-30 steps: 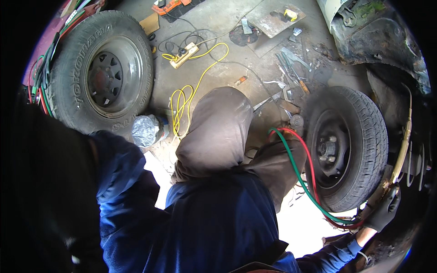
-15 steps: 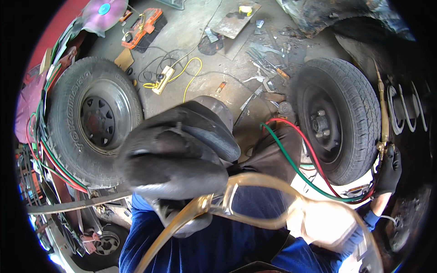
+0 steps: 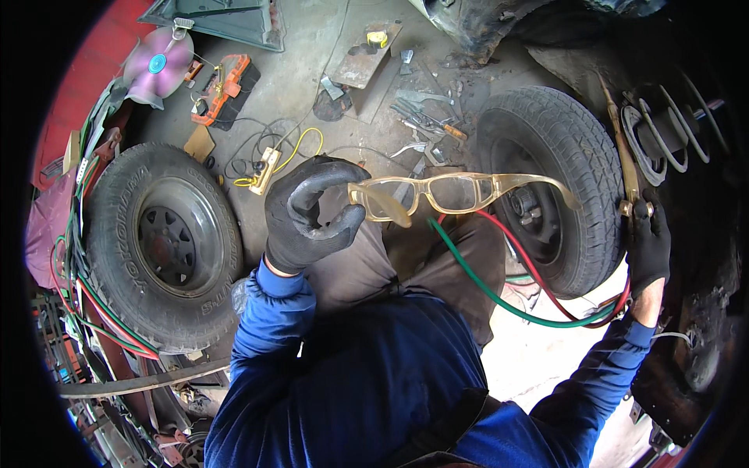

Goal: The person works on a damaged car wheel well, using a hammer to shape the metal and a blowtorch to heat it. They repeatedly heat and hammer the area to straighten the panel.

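My left hand, in a black glove, pinches a pair of clear, yellowish safety glasses at one end of the frame, between thumb and fingers. The glasses are held up in front of my lap, one temple stretched out to the right and the other folded toward me. At the far right my gloved right hand is closed round the valve end of a brass gas torch, whose tip points away from me. A green hose and a red hose loop from near that hand across to my knees.
A large wheel stands at my left, another tyre at my right beside a coil spring. Ahead on the floor lie an orange-and-black toolbox, a power strip with cords, scattered hand tools and a metal stand.
The glasses have moved from close below my view out to arm's length over my lap, with my left hand still holding them. My right hand stays on the torch.
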The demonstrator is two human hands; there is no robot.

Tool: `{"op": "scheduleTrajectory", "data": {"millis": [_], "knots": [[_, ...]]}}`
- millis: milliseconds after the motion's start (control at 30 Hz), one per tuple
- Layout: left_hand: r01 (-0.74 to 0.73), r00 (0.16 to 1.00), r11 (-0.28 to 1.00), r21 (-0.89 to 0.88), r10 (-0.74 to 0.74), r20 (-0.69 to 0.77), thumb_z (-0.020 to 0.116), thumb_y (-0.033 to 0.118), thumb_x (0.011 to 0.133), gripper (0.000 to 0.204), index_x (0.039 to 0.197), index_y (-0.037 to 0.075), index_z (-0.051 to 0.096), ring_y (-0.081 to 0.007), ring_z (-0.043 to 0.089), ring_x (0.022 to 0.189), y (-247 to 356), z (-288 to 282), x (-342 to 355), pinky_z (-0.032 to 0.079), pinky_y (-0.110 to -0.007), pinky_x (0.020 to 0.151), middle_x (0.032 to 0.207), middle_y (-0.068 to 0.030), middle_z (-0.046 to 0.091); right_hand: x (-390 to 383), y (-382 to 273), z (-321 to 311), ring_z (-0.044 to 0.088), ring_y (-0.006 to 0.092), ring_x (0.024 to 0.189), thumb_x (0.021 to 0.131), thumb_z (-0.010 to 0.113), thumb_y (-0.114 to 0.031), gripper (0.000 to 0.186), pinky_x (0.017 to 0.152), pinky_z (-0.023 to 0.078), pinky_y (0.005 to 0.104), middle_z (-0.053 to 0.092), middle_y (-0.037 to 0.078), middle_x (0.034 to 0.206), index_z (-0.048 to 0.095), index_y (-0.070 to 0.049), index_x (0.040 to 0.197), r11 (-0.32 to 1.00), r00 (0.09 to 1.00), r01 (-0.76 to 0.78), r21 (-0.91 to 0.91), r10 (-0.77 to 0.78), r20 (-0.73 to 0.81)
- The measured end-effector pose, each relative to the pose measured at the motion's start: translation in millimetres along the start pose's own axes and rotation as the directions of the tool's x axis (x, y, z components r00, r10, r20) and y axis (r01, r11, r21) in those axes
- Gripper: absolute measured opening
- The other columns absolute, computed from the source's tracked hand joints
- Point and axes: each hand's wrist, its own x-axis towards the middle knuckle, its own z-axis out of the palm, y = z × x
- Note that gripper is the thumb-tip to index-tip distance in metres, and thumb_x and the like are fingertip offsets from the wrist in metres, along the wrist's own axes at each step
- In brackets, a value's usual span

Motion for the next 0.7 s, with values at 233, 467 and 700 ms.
{"op": "scheduleTrajectory", "data": {"millis": [233,467,700], "knots": [[-0.027,0.999,0.991,0.128,0.023,0.028,0.085,-0.001,0.077,0.043,0.118,-0.001,0.074,-0.0299,0.079,0.103,7.7,0.0,8.3,0.061,-0.039,0.092,0.111,-0.0179,0.080,4.7,-16.2,21.2,0.069,0.0390,0.130,0.109,0.067,-0.035,0.053,0.106,0.054,0.0456,0.071,0.026,0.137,0.061,-0.001,0.149,0.846,0.973,0.177,-0.503,-0.227,-0.040],[-0.050,0.996,0.996,0.079,0.044,0.076,0.084,-0.004,0.077,0.047,0.122,-0.001,0.071,-0.0304,0.077,0.103,3.1,10.5,0.1,0.061,-0.040,0.091,0.113,-0.0186,0.079,-34.2,-43.4,21.6,0.070,0.0381,0.125,0.104,0.075,-0.033,0.050,0.104,0.056,0.0449,0.072,0.021,0.135,0.067,-0.004,0.145,0.582,0.814,0.192,-0.790,-0.545,-0.203],[0.037,0.904,0.994,0.107,-0.079,0.420,0.085,-0.001,0.076,0.039,0.114,0.000,0.075,-0.0294,0.077,0.099,25.5,28.5,-5.0,0.060,-0.039,0.089,0.106,-0.0160,0.078,-167.4,-58.5,19.6,0.075,0.0307,0.082,0.088,0.083,-0.001,0.017,0.071,0.058,0.0377,0.076,0.016,0.095,0.075,0.002,0.103,0.865,0.751,0.440,0.242,-0.502,0.429]]}}
